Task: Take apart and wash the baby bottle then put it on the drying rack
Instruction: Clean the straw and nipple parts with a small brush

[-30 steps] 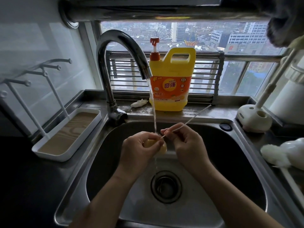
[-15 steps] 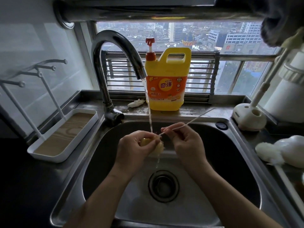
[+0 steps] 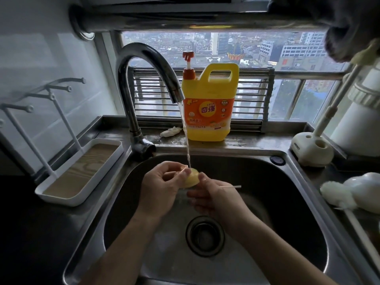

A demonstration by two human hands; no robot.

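A small yellowish bottle nipple [image 3: 192, 178] is held over the steel sink [image 3: 287, 202], right under the thin stream of water from the curved tap [image 3: 144, 56]. My left hand [image 3: 162, 190] pinches the nipple at its upper left side. My right hand [image 3: 218, 200] touches the nipple's right edge with the thumb and holds a thin white brush stick [image 3: 232, 187], which points right, level over the basin. The white drying rack [image 3: 80, 171] with upright pegs stands on the counter at the left.
A yellow detergent jug [image 3: 209, 103] with a red pump stands on the ledge behind the sink. A white brush holder [image 3: 310, 149] sits at the right rear. White bottle parts and a brush [image 3: 353, 192] lie on the right counter. The drain [image 3: 204, 235] is below my hands.
The brush stick has come out of the nipple and swung down from pointing up-right to lying level to the right. My right hand dropped lower; the nipple now shows more between my hands.
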